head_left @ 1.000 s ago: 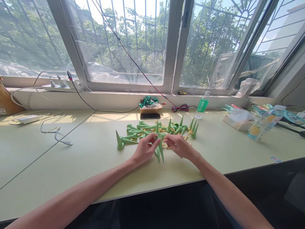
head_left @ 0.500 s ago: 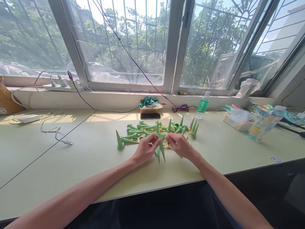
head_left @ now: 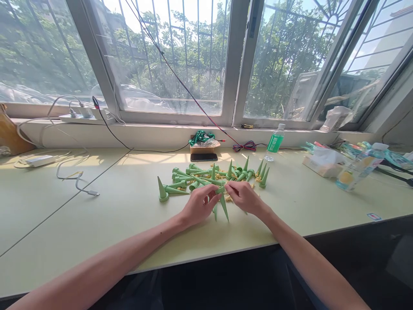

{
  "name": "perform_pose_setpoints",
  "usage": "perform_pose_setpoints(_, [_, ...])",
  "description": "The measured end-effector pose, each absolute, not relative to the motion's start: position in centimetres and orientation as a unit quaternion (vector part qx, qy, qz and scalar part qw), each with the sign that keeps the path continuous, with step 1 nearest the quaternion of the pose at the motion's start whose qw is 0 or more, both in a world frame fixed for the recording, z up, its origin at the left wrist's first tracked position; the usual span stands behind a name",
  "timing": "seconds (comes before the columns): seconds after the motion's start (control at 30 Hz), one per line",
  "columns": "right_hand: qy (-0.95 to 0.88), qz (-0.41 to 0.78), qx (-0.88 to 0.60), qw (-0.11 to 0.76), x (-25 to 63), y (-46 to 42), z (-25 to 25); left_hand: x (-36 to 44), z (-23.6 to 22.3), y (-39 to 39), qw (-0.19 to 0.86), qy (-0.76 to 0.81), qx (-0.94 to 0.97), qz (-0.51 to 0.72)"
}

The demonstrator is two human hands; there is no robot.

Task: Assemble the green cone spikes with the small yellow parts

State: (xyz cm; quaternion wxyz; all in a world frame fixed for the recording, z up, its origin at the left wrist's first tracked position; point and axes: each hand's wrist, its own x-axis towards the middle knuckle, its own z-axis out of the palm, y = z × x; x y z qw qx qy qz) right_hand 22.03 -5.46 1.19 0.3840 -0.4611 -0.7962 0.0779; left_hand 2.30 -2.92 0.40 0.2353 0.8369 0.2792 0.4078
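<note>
My left hand [head_left: 203, 202] is closed on a green plastic plant watering spike [head_left: 224, 207], whose pointed end hangs down toward me. Right beside its wide end, my right hand [head_left: 242, 196] is closed with fingertips pinched; whatever is in that pinch is too small to make out. Behind both hands lies a pile of similar green spikes [head_left: 187, 174], with small yellow pieces [head_left: 229, 198] scattered among them. One spike [head_left: 162, 190] stands point up at the left, and another [head_left: 263, 177] stands at the right end of the pile.
A black phone [head_left: 204, 157] lies before a small box [head_left: 203, 150] of green material. Beyond the pile, a water bottle [head_left: 275, 143] stands near the windowsill. On the right are a tissue pack [head_left: 323, 162] and another bottle [head_left: 359, 170]; cables [head_left: 72, 172] lie on the left.
The held spike's tip has swung slightly to the right, and its wide end has come up closer to my right fingertips. My right hand has hardly moved.
</note>
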Motion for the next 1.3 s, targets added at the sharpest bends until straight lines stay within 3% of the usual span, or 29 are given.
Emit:
perform_pose_setpoints(0.4, [-0.797, 0.126, -0.416, 0.420, 22.14, -5.42, 1.04, 2.36, 0.19, -2.12, 0.392, 0.300, 0.740, 0.457])
perform_pose_setpoints(0.93, [-0.813, 0.112, -0.434, 0.373, 21.93, -5.66, 1.26, 2.14, 0.36, -2.66, 0.259, 0.298, 0.811, 0.432])
perform_pose_setpoints(1.3, [-0.820, 0.098, -0.441, 0.352, 22.11, -5.49, 0.95, 2.23, 0.30, -2.87, 0.268, 0.284, 0.811, 0.435])
